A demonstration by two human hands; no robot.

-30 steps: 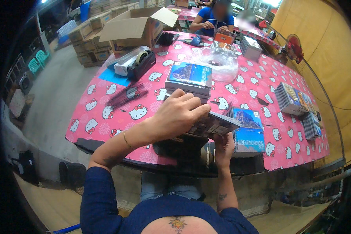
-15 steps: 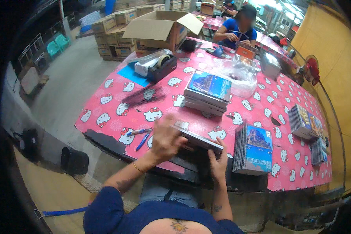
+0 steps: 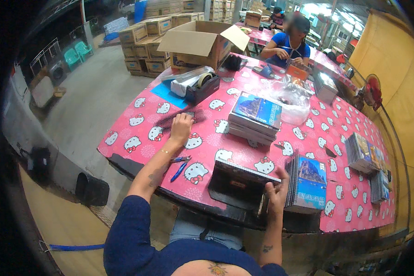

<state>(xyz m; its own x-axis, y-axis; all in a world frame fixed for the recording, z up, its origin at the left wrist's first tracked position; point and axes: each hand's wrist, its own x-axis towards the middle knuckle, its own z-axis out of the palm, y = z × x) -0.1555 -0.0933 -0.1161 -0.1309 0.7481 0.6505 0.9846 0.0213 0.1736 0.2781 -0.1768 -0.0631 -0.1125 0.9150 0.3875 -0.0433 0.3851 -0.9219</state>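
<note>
My left hand (image 3: 181,128) is on a loose pile of black spiral binding coils (image 3: 163,121), its fingers closed down on them. At the table's near edge, my right hand (image 3: 277,188) grips the right end of a thin sheaf of pages (image 3: 248,172) between thumb and fingers. The sheaf's white edge runs along the top of a black angled stand (image 3: 234,186). Blue-handled nippers (image 3: 179,169) lie left of the stand. Behind it is a stack of booklets with blue seaside covers (image 3: 255,112); to its right sit spiral-bound booklets (image 3: 308,181).
A black tape dispenser (image 3: 202,87) and blue sheet (image 3: 170,95) lie at the far left, before an open carton (image 3: 195,43). Clear plastic wrap (image 3: 292,101) lies beyond the stack. More bound booklets (image 3: 363,152) stand right. A co-worker (image 3: 290,43) sits across the pink-covered table (image 3: 124,133).
My left hand has left the sheaf and moved forward and left onto the coils. My right hand keeps its hold at the sheaf's right end. The whole view has shifted slightly.
</note>
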